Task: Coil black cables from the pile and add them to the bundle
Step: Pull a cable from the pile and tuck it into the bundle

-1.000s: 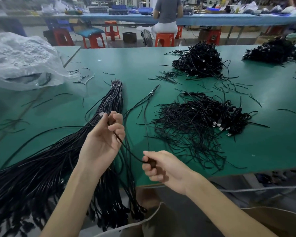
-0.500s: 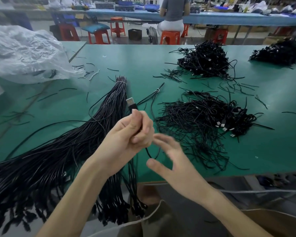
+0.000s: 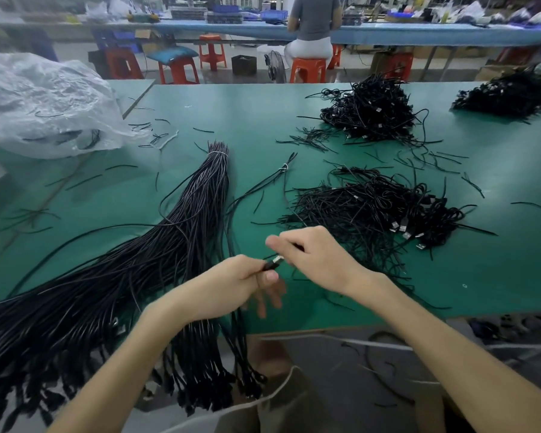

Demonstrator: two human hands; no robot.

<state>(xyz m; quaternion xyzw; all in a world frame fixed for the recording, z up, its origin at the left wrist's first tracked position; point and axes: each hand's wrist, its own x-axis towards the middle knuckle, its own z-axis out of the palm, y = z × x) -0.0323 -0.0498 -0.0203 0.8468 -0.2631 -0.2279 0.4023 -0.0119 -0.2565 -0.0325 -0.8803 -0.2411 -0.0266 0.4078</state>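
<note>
Now my left hand (image 3: 231, 285) grips a cable (image 3: 270, 264) by its plug while my right hand (image 3: 319, 260) pinches its cord, likely to start a loop, between bundle (image 3: 175, 245) and pile (image 3: 372, 207).

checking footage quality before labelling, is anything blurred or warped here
Head view: lower fingers of the left hand and the thumb tip of the right hand are motion-blurred beside the plug; the pile is sharp; the wide lens stretches things near the frame's edges; the top-left corner looks hazy.
</note>
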